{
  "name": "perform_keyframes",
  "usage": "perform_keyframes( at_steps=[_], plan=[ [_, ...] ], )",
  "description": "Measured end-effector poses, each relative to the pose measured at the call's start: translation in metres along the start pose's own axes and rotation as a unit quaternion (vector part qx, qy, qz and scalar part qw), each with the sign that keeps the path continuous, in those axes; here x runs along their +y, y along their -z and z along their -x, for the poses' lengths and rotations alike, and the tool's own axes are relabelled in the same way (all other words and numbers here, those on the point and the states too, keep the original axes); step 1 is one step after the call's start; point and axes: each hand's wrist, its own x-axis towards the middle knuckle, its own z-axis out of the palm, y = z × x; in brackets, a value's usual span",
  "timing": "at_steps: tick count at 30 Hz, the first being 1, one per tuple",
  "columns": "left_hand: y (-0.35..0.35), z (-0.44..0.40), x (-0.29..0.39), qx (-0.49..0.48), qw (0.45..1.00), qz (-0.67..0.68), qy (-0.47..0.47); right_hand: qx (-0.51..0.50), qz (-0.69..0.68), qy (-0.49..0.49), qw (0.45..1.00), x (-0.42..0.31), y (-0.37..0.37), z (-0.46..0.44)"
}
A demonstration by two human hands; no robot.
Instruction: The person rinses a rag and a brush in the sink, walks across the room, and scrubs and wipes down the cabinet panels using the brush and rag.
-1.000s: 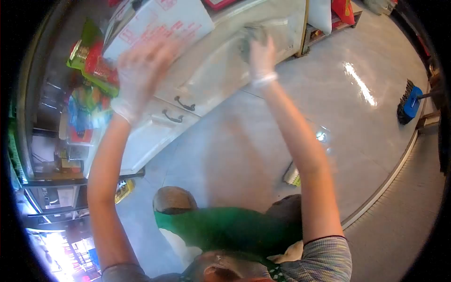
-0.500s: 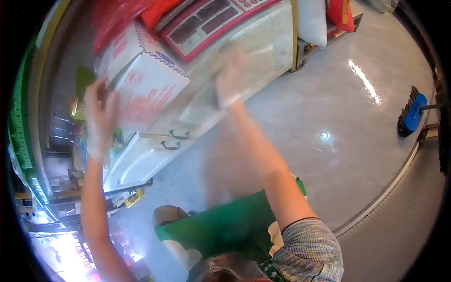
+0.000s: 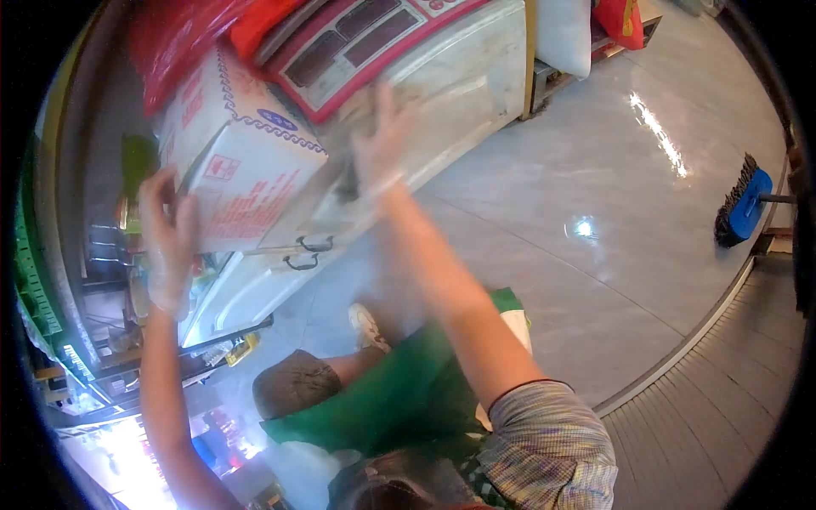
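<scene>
A white cardboard box point(image 3: 246, 183) with red print and a blue wavy border stands on a worn white cabinet point(image 3: 459, 81). My left hand point(image 3: 170, 225), in a clear thin glove, grips the box's near left edge, thumb on the front and fingers curled round the side. My right hand point(image 3: 382, 140), smeared by motion, is right of the box in front of the cabinet. A dark blur lies by its palm; I cannot make out whether it is held. Just above that hand sits a red-and-white digital scale point(image 3: 361, 42) with dark display windows.
Red plastic bags point(image 3: 191, 38) lie behind the box. Black handles point(image 3: 314, 245) stick out from the cabinet doors. A blue broom head point(image 3: 748, 204) is at the right. White sacks point(image 3: 563, 38) stand at the back, and a green crate point(image 3: 38, 293) at far left.
My right hand has moved left, closer to the box. The left hand stays at the box edge. The view has shifted slightly, and a shoe now shows below the cabinet.
</scene>
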Motion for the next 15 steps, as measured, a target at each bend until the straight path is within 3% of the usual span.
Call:
perform_keyframes(
  at_steps=[2, 3, 4, 8, 9, 10, 13, 14, 15],
  plan=[
    [0.0, -0.003, 0.0, -0.003, 1.0, -0.011, 0.001, 0.168, 0.047, 0.024, 0.984, 0.027, 0.018, -0.061],
    [0.0, -0.002, -0.003, 0.001, 1.0, 0.0, -0.004, 0.194, -0.04, -0.03, 0.98, 0.029, 0.044, -0.101],
    [-0.001, -0.002, -0.007, 0.007, 1.0, 0.011, -0.012, 0.251, -0.006, -0.028, 0.967, 0.035, 0.062, -0.135],
    [-0.008, 0.001, -0.016, 0.023, 0.998, 0.057, -0.02, 0.31, 0.088, 0.046, 0.945, 0.089, 0.089, -0.197],
    [-0.007, 0.002, -0.014, 0.018, 0.998, 0.062, -0.011, 0.325, 0.094, 0.05, 0.94, 0.073, 0.088, -0.185],
    [-0.005, 0.002, -0.009, 0.004, 0.997, 0.076, 0.007, 0.302, 0.029, 0.004, 0.953, 0.059, 0.075, -0.157],
    [-0.006, 0.002, -0.01, 0.011, 0.998, 0.061, -0.017, 0.25, 0.041, -0.168, 0.953, 0.027, 0.011, -0.048],
    [-0.007, 0.002, -0.012, 0.011, 0.998, 0.063, -0.019, 0.227, 0.096, -0.134, 0.96, 0.036, -0.023, -0.006],
    [-0.007, 0.002, -0.014, 0.01, 0.998, 0.065, -0.021, 0.138, 0.076, -0.223, 0.962, 0.036, -0.049, 0.037]
  ],
)
